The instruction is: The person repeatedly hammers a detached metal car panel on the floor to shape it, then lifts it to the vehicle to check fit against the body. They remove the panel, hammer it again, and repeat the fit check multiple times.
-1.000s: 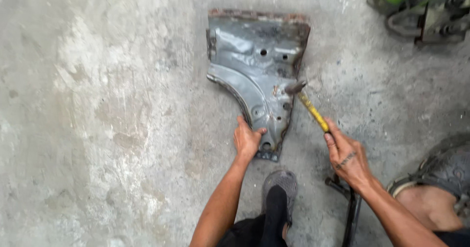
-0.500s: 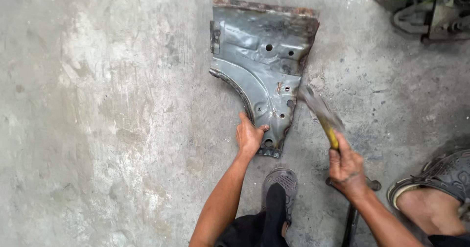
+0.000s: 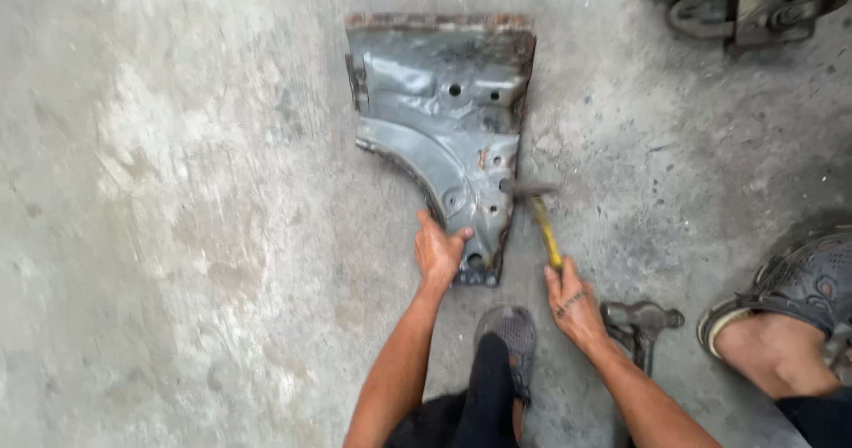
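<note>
A dented grey sheet-metal panel (image 3: pixel 444 137) with rusty edges and several holes lies flat on the concrete floor (image 3: pixel 177 235). The left hand (image 3: pixel 438 253) presses on its narrow near end, fingers spread over the edge. The right hand (image 3: pixel 575 301) is clenched around the yellow handle of a hammer (image 3: pixel 541 222), whose blurred head sits at the panel's right edge. A second tool (image 3: pixel 641 324) lies on the floor just beside the right wrist. A grey shoe (image 3: pixel 508 333) rests between the forearms; another sandalled foot (image 3: pixel 790 297) stands at right.
</note>
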`<action>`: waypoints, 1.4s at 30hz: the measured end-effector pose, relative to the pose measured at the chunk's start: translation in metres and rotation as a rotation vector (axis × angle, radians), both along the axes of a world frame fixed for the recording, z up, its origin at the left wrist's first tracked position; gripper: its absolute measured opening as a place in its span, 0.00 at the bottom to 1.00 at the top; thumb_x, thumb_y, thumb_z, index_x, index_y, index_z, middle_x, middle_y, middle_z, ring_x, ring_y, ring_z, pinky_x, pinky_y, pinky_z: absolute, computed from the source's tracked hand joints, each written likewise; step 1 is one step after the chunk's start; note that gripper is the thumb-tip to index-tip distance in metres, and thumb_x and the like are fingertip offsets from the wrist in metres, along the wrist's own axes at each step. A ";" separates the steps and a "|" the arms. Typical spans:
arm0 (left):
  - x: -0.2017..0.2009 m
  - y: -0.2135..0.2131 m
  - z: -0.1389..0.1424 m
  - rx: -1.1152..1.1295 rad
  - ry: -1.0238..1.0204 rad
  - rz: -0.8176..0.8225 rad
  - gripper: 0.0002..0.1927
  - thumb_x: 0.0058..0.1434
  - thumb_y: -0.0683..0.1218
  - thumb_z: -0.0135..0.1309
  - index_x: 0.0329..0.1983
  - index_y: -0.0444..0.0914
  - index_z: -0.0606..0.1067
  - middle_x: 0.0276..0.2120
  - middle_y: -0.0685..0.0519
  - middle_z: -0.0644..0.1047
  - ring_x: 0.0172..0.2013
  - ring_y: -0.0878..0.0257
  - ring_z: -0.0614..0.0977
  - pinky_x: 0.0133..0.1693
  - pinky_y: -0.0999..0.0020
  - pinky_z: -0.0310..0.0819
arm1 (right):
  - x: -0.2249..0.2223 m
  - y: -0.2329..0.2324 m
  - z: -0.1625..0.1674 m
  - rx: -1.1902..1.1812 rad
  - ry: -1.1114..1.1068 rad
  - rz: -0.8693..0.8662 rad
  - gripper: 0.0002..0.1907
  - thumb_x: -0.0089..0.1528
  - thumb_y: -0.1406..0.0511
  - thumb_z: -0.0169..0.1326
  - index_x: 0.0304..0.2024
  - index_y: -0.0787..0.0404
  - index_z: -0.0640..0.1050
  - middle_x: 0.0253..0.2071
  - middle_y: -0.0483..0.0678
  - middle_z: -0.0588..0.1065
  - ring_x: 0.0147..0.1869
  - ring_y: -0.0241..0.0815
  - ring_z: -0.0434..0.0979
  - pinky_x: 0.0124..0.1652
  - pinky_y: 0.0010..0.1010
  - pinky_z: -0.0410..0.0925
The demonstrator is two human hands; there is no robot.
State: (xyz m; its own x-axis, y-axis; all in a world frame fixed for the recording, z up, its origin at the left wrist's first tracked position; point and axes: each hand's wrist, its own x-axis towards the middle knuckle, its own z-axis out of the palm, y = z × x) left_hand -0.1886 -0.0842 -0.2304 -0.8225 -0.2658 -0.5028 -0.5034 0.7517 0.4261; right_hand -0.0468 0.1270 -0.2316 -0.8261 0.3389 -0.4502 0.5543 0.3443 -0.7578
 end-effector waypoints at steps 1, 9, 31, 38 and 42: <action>-0.001 0.000 0.000 0.011 0.035 -0.008 0.40 0.46 0.50 0.73 0.55 0.32 0.63 0.43 0.31 0.79 0.47 0.33 0.80 0.49 0.44 0.71 | -0.004 0.000 -0.003 0.086 -0.134 0.084 0.15 0.72 0.59 0.50 0.47 0.66 0.70 0.24 0.54 0.70 0.28 0.41 0.66 0.29 0.38 0.63; 0.002 -0.006 -0.003 -0.002 0.019 -0.009 0.40 0.46 0.51 0.73 0.55 0.32 0.64 0.42 0.33 0.80 0.46 0.35 0.81 0.48 0.46 0.73 | 0.012 0.007 0.016 -0.469 0.387 -0.351 0.16 0.75 0.54 0.46 0.51 0.61 0.66 0.30 0.49 0.65 0.29 0.40 0.63 0.29 0.39 0.62; -0.003 -0.010 0.002 -0.021 0.013 -0.009 0.39 0.50 0.53 0.72 0.56 0.31 0.64 0.40 0.31 0.80 0.45 0.32 0.81 0.47 0.43 0.73 | -0.033 0.003 0.029 0.254 0.245 0.273 0.20 0.69 0.54 0.47 0.52 0.64 0.70 0.30 0.63 0.77 0.33 0.67 0.78 0.31 0.52 0.69; 0.000 -0.012 -0.001 -0.019 0.074 0.018 0.41 0.47 0.52 0.72 0.57 0.32 0.62 0.41 0.31 0.80 0.45 0.32 0.80 0.47 0.43 0.72 | -0.060 0.029 0.031 0.325 -0.052 0.459 0.19 0.69 0.56 0.48 0.55 0.61 0.72 0.28 0.62 0.78 0.30 0.64 0.80 0.33 0.53 0.70; 0.001 -0.013 0.000 -0.045 0.002 0.014 0.43 0.48 0.53 0.73 0.57 0.31 0.61 0.42 0.30 0.79 0.46 0.32 0.80 0.49 0.43 0.73 | -0.063 0.024 0.038 0.323 0.412 0.390 0.21 0.68 0.56 0.48 0.54 0.66 0.70 0.33 0.64 0.77 0.33 0.65 0.78 0.32 0.51 0.70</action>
State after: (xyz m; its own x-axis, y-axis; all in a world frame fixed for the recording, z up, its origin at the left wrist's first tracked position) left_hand -0.1872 -0.0972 -0.2303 -0.8195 -0.2997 -0.4885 -0.5132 0.7633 0.3926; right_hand -0.1103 0.1508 -0.1934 -0.9990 0.0448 0.0034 0.0293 0.7073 -0.7063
